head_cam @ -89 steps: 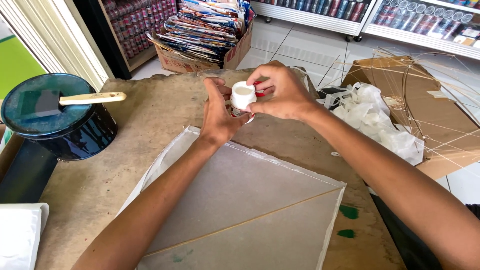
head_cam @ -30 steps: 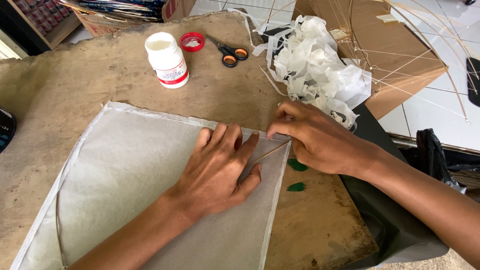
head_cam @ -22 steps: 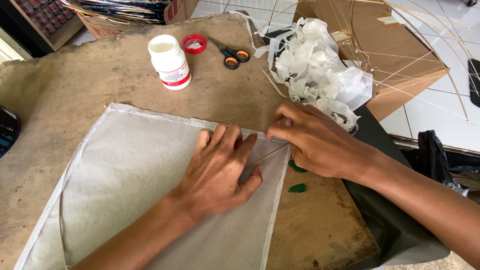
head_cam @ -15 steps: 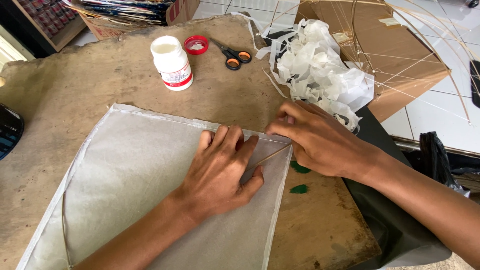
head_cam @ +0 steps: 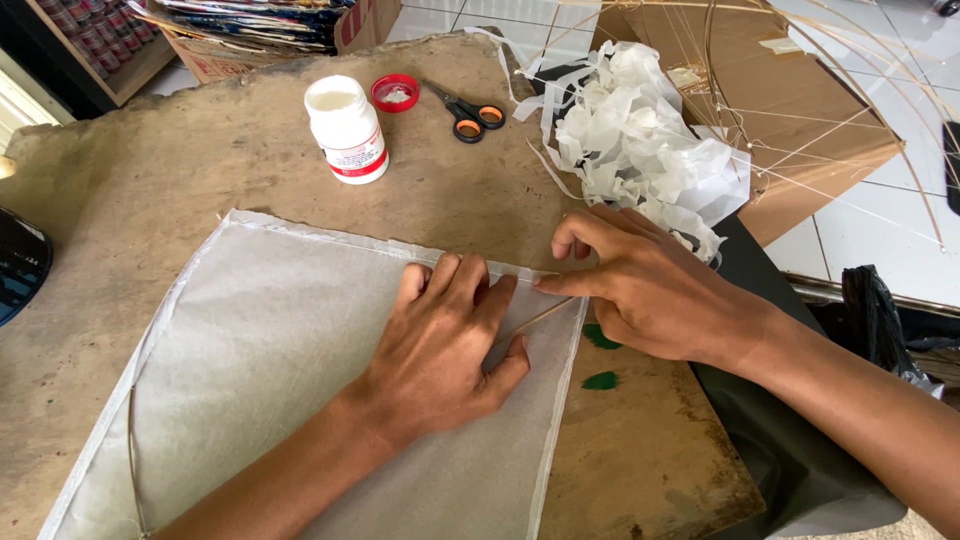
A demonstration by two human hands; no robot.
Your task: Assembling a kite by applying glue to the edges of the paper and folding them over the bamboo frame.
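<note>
hands on paper kite corner
left hand [head_cam: 445, 345] flat, open on white paper sheet [head_cam: 280, 370]; right hand [head_cam: 645, 285] pinching its folded edge beside thin stick [head_cam: 535, 318].

Worn wooden table [head_cam: 150, 180]: paper sheet [head_cam: 260, 350], glue bottle [head_cam: 346, 130], scissors [head_cam: 466, 112].

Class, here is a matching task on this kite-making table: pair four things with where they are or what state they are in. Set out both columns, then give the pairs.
1. glue bottle
2. red cap
3. scissors
4. left hand

A. flat on the white paper
B. orange handles, lying shut
C. upright, open
D. off, beside the bottle

Pairs: 1-C, 2-D, 3-B, 4-A
</note>
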